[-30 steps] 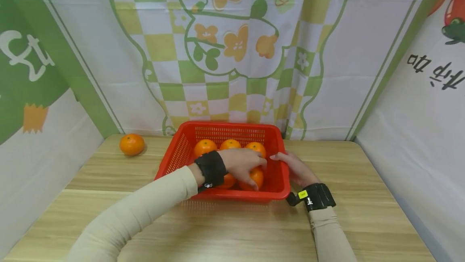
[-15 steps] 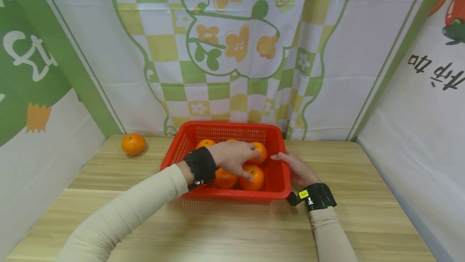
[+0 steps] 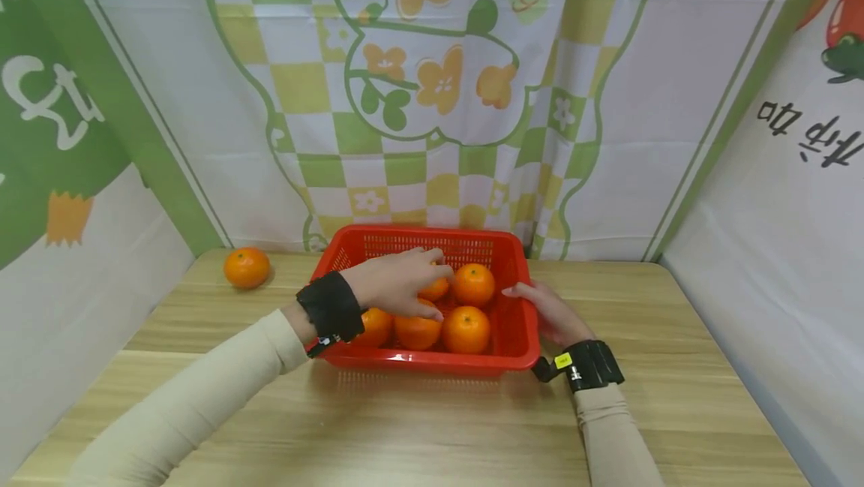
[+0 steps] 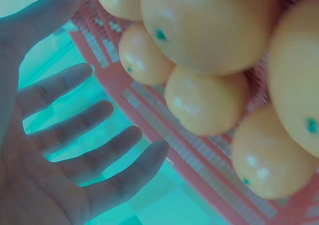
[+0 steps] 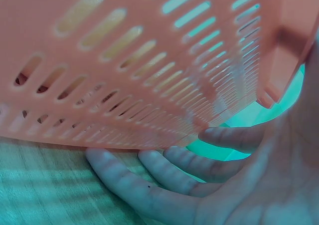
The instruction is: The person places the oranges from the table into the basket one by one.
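Several tangerines (image 3: 467,329) sit in two rows inside a red perforated plastic basket (image 3: 432,362). My left hand (image 3: 394,282) hovers over the basket's left and middle part, partly hiding the tangerines below it. In the left wrist view its fingers (image 4: 112,182) are spread apart and hold nothing. My right hand (image 3: 550,313) grips the basket's right side, thumb over the rim and the other fingers against the outside wall. The right wrist view has those fingertips (image 5: 99,160) at the wall's lower edge, close over the wooden table.
One loose tangerine (image 3: 247,268) lies on the wooden table (image 3: 432,427), left of the basket near the back edge. A patterned curtain (image 3: 432,164) hangs close behind the basket. Printed fabric walls (image 3: 763,247) rise at both sides.
My left hand has drawn back to the left, away from the front right tangerine, which now shows fully in the basket. My right hand and the basket have stayed in place.
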